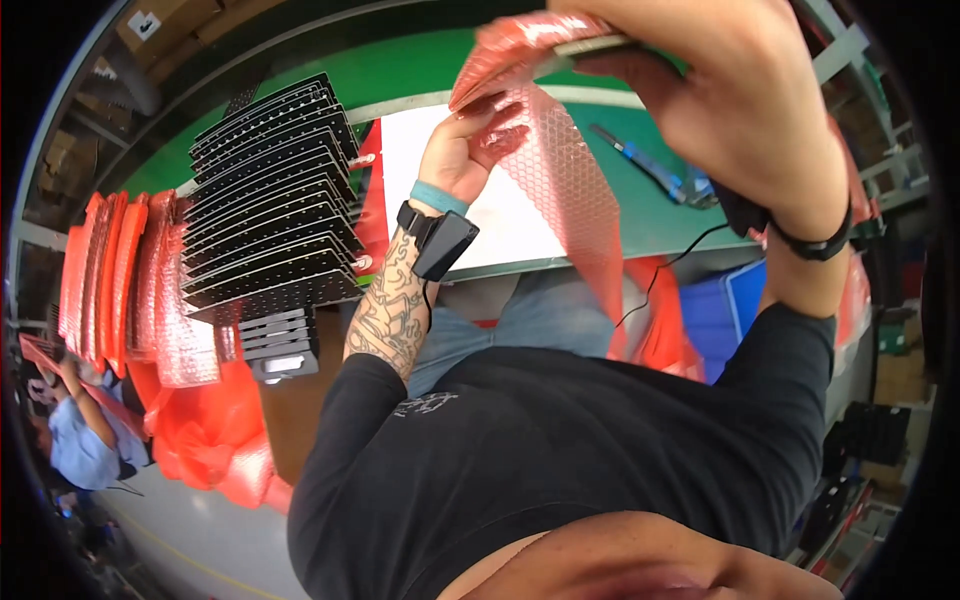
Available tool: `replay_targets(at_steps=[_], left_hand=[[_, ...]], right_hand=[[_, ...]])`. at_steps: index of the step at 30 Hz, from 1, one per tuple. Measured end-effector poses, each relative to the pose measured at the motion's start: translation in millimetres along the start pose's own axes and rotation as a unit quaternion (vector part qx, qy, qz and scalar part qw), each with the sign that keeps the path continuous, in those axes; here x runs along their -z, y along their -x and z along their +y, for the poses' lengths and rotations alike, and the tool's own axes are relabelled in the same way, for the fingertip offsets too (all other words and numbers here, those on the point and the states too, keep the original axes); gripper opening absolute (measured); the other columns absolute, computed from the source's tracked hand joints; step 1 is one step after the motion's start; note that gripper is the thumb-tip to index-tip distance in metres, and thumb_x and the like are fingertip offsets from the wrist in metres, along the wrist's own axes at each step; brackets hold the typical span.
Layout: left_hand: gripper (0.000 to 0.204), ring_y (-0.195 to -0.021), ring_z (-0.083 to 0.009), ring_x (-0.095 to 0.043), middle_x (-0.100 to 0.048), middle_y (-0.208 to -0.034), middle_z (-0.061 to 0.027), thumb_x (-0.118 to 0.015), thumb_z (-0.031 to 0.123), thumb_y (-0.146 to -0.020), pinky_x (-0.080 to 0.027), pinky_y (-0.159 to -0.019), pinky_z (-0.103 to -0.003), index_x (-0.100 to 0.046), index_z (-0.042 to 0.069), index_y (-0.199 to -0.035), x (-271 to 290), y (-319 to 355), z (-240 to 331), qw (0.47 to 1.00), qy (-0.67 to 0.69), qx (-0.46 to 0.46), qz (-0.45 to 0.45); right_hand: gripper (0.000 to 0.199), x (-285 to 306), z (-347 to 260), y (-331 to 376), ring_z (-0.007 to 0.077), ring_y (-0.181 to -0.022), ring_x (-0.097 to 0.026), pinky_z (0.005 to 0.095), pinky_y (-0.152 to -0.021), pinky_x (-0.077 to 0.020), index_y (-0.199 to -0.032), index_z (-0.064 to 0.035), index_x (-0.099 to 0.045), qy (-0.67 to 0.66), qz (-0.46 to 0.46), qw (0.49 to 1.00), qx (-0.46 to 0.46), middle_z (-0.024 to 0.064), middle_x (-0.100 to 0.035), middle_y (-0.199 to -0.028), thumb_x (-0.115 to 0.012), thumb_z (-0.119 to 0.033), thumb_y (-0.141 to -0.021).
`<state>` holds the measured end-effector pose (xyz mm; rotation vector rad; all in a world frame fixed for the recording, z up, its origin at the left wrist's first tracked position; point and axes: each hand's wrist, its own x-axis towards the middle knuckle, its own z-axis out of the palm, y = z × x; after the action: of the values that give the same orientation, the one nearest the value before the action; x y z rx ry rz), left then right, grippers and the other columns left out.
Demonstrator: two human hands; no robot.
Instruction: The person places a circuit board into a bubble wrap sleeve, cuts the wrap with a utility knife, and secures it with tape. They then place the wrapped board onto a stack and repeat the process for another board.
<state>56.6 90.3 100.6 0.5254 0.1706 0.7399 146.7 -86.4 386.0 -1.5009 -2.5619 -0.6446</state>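
Note:
A sheet of translucent red bubble wrap (pixel 565 165) hangs in front of me, bunched at its top and trailing over the table edge towards my lap. My left hand (pixel 468 148) is closed on its left side, with some of the fingers showing through the film. Raised higher on the right, my right hand (pixel 665 95) curls round the bunched top of the wrap. A pale flat strip (pixel 592 45) lies at its fingertips; what it belongs to is hidden. Beneath the wrap is a white sheet (pixel 405 160) on the green tabletop (pixel 640 225).
Black perforated panels (pixel 270 190) stand in a row at the left, beside red bubble-wrap bundles (pixel 120 280). A blue-handled cutter (pixel 650 170) lies to the right. A blue bin (pixel 725 305) stands below the table edge. Another person (pixel 85 440) is at the far left.

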Motion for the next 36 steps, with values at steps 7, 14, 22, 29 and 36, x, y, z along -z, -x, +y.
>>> replay_targets(at_steps=[7, 14, 22, 29, 36], left_hand=[[0.035, -0.12, -0.0341, -0.064, -0.062, -0.133, -0.0208, -0.05, 0.01, -0.105, -0.055, -0.102, -0.052, -0.053, -0.004, -0.137, -25, 5, -34, 0.992, 0.075, 0.092, -0.036], [0.049, -0.13, -0.0365, -0.057, -0.053, -0.144, -0.0216, -0.037, 0.029, -0.11, -0.046, -0.112, -0.053, -0.041, -0.003, -0.147, 5, 48, -53, 0.985, 0.127, 0.114, -0.003], [0.059, -0.138, -0.0358, -0.049, -0.05, -0.149, -0.0171, -0.025, 0.045, -0.112, -0.041, -0.114, -0.053, -0.04, 0.0, -0.148, 23, 108, -59, 0.926, 0.323, 0.154, -0.122], [0.06, -0.135, -0.0358, -0.053, -0.051, -0.148, -0.0159, -0.025, 0.049, -0.111, -0.046, -0.11, -0.052, -0.04, 0.004, -0.149, 27, 109, -72, 0.968, 0.192, 0.151, 0.053], [0.057, -0.13, -0.0316, -0.058, -0.058, -0.14, -0.0147, -0.031, 0.047, -0.111, -0.051, -0.107, -0.048, -0.043, 0.003, -0.145, 25, 110, -69, 0.974, 0.118, 0.163, 0.109]], right_hand=[[0.028, -77, 23, 19, 0.0299, -0.087, -0.069, 0.0381, -0.075, -0.0543, -0.103, -0.0064, -0.069, 0.049, 0.135, 0.99, -0.001, 0.01, -0.07, -0.094, -0.072, -0.005, -0.076], [0.025, -185, -5, 50, 0.0243, -0.077, -0.066, 0.0345, -0.065, -0.051, -0.095, -0.0081, -0.067, -0.033, 0.144, 0.989, 0.003, 0.0043, -0.068, -0.089, -0.069, -0.002, -0.07], [0.042, -227, -58, 74, 0.0272, -0.099, -0.063, 0.0383, -0.079, -0.05, -0.11, -0.0072, -0.061, -0.047, -0.083, 0.993, -0.075, 0.0099, -0.061, -0.11, -0.076, -0.013, -0.071], [0.065, -249, -62, 89, 0.0369, -0.107, -0.059, 0.0425, -0.091, -0.0494, -0.121, -0.0055, -0.059, -0.234, -0.053, 0.96, -0.145, 0.0184, -0.055, -0.124, -0.09, -0.028, -0.067], [0.068, -249, -43, 116, 0.0354, -0.105, -0.063, 0.0413, -0.094, -0.053, -0.127, -0.0058, -0.063, -0.358, -0.082, 0.899, -0.24, 0.02, -0.062, -0.128, -0.091, -0.015, -0.067]])
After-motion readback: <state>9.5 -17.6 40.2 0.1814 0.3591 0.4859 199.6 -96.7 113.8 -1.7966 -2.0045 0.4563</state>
